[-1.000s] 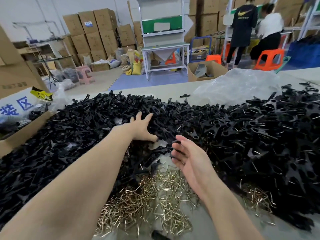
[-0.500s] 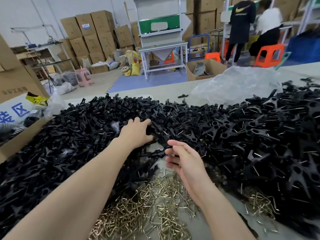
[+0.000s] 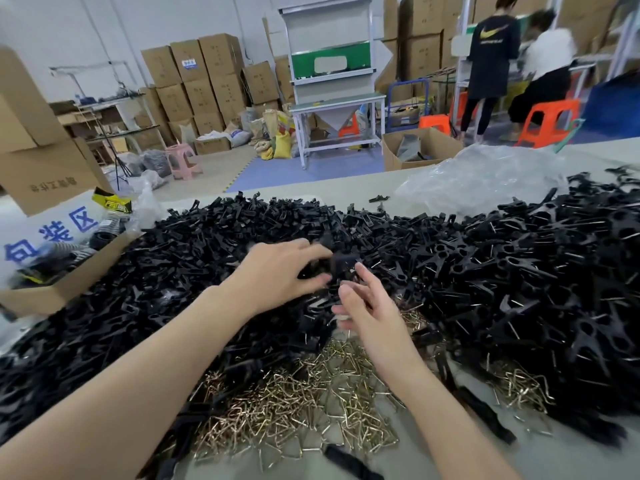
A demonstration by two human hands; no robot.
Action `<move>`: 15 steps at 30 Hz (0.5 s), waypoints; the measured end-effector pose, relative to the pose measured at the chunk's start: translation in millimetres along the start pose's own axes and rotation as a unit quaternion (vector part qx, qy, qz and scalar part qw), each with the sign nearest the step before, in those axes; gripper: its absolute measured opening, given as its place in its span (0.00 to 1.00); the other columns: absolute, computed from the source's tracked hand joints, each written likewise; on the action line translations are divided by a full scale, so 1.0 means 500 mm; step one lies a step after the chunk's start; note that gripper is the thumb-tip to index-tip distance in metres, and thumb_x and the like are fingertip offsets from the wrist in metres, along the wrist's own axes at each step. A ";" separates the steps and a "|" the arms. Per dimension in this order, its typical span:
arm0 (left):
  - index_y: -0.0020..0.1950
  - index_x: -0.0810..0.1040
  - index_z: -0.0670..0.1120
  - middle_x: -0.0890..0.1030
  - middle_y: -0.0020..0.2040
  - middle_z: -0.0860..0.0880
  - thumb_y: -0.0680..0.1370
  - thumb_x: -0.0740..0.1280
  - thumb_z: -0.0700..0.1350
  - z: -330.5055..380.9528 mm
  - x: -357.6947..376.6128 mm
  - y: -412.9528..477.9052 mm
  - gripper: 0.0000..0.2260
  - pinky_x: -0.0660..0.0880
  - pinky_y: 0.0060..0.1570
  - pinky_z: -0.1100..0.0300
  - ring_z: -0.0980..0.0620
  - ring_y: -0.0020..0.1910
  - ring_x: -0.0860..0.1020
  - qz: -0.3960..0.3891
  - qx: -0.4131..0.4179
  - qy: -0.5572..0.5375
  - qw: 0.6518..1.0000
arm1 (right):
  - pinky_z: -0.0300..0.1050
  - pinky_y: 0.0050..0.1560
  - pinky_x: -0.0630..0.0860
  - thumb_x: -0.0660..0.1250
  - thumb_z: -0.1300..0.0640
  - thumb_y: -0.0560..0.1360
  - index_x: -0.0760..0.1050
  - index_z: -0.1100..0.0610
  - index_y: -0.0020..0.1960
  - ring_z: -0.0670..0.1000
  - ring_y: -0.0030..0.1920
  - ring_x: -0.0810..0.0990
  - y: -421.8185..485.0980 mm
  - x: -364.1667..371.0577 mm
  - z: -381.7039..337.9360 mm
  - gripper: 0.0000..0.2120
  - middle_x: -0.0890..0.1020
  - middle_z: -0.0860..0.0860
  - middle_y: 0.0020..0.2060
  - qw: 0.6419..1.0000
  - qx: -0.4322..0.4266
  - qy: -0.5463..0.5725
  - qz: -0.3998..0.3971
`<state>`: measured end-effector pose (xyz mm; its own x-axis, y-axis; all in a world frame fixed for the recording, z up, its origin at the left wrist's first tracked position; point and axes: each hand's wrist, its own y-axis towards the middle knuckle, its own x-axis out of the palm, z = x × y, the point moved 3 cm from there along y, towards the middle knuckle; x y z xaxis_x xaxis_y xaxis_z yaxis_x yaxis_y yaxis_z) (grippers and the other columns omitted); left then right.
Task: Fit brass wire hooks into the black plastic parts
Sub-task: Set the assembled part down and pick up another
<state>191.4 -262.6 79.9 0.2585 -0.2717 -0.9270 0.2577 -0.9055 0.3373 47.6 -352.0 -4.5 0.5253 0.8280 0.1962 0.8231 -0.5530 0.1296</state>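
From the head camera, our left hand (image 3: 277, 275) reaches over the heap of black plastic parts (image 3: 485, 271), and its thumb and curled fingers pinch one black plastic part (image 3: 341, 263) just above the heap. Motion blur hides exactly where the fingers sit on it. Our right hand (image 3: 367, 306) is just beside that part, palm turned in, with the fingers loose and half spread. We see nothing held in it, though the fingertips are blurred.

The brass wire hooks (image 3: 294, 403) lie in a tangled pile on the table nearer to us, below both hands.

We judge the part to be light, rigid and smooth, so it is best pinched across its flat body with the socket end left free. The hooks look thin, stiff and springy, and they are likely to snag on each other. We would take one by its bent end and shake it loose from the others before lifting.
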 end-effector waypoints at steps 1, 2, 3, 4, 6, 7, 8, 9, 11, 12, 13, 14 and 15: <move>0.68 0.74 0.58 0.80 0.55 0.55 0.79 0.61 0.62 0.013 0.003 -0.008 0.20 0.78 0.46 0.53 0.51 0.52 0.81 -0.015 0.029 0.002 0.999 | 0.41 0.50 0.81 0.66 0.47 0.81 0.64 0.38 0.70 0.46 0.52 0.84 -0.004 0.004 0.001 0.20 0.81 0.44 0.58 1.000 0.001 -0.002 -0.005; 0.69 0.74 0.56 0.79 0.57 0.53 0.80 0.62 0.59 0.023 0.008 -0.014 0.19 0.76 0.49 0.52 0.50 0.55 0.80 -0.033 0.050 -0.007 0.998 | 0.41 0.49 0.82 0.65 0.48 0.81 0.67 0.40 0.69 0.46 0.51 0.84 -0.008 0.006 0.001 0.18 0.81 0.45 0.57 1.000 -0.002 -0.011 -0.002; 0.70 0.73 0.55 0.78 0.58 0.52 0.80 0.63 0.56 0.031 0.012 -0.021 0.19 0.74 0.54 0.51 0.49 0.57 0.78 -0.051 0.060 -0.023 0.997 | 0.40 0.47 0.82 0.64 0.50 0.82 0.72 0.43 0.67 0.46 0.50 0.85 -0.012 0.006 0.000 0.14 0.82 0.47 0.55 1.000 -0.006 -0.021 0.009; 0.70 0.73 0.55 0.77 0.59 0.52 0.81 0.64 0.54 0.036 0.016 -0.028 0.18 0.72 0.58 0.50 0.49 0.59 0.77 -0.062 0.061 -0.041 0.995 | 0.40 0.45 0.82 0.64 0.52 0.83 0.75 0.45 0.63 0.47 0.49 0.85 -0.014 0.004 0.000 0.10 0.83 0.49 0.53 0.999 -0.008 -0.025 0.026; 0.70 0.73 0.55 0.76 0.61 0.52 0.80 0.66 0.51 0.042 0.020 -0.044 0.18 0.68 0.66 0.48 0.48 0.64 0.74 -0.058 0.057 -0.052 0.995 | 0.39 0.41 0.81 0.63 0.55 0.83 0.78 0.49 0.57 0.49 0.47 0.86 -0.016 -0.004 0.000 0.06 0.84 0.54 0.51 0.998 -0.002 -0.026 0.056; 0.70 0.74 0.55 0.77 0.62 0.52 0.80 0.67 0.51 0.043 0.021 -0.051 0.18 0.66 0.69 0.48 0.47 0.67 0.72 -0.049 0.056 -0.048 0.996 | 0.39 0.41 0.81 0.63 0.55 0.83 0.79 0.50 0.57 0.50 0.48 0.86 -0.016 -0.006 -0.001 0.06 0.84 0.55 0.51 0.998 0.005 -0.026 0.060; 0.70 0.74 0.56 0.78 0.61 0.52 0.80 0.67 0.52 0.043 0.020 -0.059 0.18 0.64 0.72 0.49 0.47 0.69 0.70 -0.039 0.054 -0.045 0.997 | 0.40 0.42 0.82 0.63 0.55 0.83 0.79 0.52 0.57 0.50 0.48 0.86 -0.016 -0.007 -0.001 0.06 0.84 0.55 0.51 0.998 0.012 -0.019 0.061; 0.70 0.74 0.57 0.78 0.60 0.53 0.80 0.67 0.54 0.042 0.018 -0.066 0.18 0.62 0.73 0.51 0.47 0.70 0.69 -0.032 0.049 -0.042 0.997 | 0.43 0.43 0.83 0.63 0.56 0.83 0.78 0.53 0.57 0.49 0.48 0.86 -0.017 -0.008 -0.002 0.07 0.84 0.54 0.51 0.998 0.020 -0.003 0.065; 0.70 0.74 0.58 0.78 0.60 0.53 0.80 0.63 0.61 0.035 0.015 -0.079 0.20 0.60 0.72 0.53 0.48 0.71 0.67 -0.038 0.015 -0.040 0.998 | 0.46 0.45 0.83 0.61 0.58 0.84 0.77 0.55 0.58 0.51 0.49 0.87 -0.017 -0.012 -0.002 0.07 0.85 0.54 0.51 0.995 0.036 0.051 0.077; 0.71 0.73 0.58 0.77 0.60 0.52 0.79 0.59 0.66 0.030 0.014 -0.085 0.23 0.60 0.72 0.53 0.48 0.70 0.67 -0.054 -0.012 -0.040 0.998 | 0.46 0.45 0.83 0.60 0.58 0.84 0.76 0.56 0.57 0.52 0.49 0.87 -0.018 -0.014 -0.004 0.07 0.86 0.54 0.50 0.992 0.043 0.078 0.084; 0.70 0.73 0.59 0.77 0.60 0.52 0.78 0.55 0.69 0.025 0.012 -0.090 0.26 0.61 0.71 0.52 0.48 0.69 0.68 -0.070 -0.042 -0.044 0.996 | 0.46 0.46 0.83 0.60 0.58 0.84 0.75 0.57 0.57 0.53 0.49 0.87 -0.018 -0.018 -0.006 0.07 0.87 0.55 0.50 0.990 0.047 0.100 0.088; 0.70 0.73 0.58 0.77 0.59 0.53 0.77 0.50 0.72 0.020 0.009 -0.095 0.29 0.63 0.71 0.52 0.49 0.67 0.69 -0.078 -0.072 -0.053 0.993 | 0.45 0.46 0.84 0.60 0.57 0.84 0.75 0.57 0.56 0.53 0.49 0.87 -0.020 -0.021 -0.008 0.07 0.87 0.54 0.49 0.988 0.048 0.115 0.092; 0.68 0.75 0.58 0.77 0.58 0.54 0.77 0.47 0.73 0.015 0.006 -0.100 0.32 0.65 0.69 0.51 0.50 0.65 0.70 -0.078 -0.097 -0.066 0.990 | 0.45 0.45 0.84 0.60 0.57 0.84 0.74 0.57 0.55 0.53 0.48 0.87 -0.023 -0.024 -0.010 0.06 0.87 0.54 0.47 0.986 0.047 0.127 0.094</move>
<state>172.2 -220.3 59.1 0.0809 -0.1856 -0.9793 0.4626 -0.8633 0.2018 30.8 -356.1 -3.4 0.6099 0.6541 0.4474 0.7383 -0.6742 -0.0207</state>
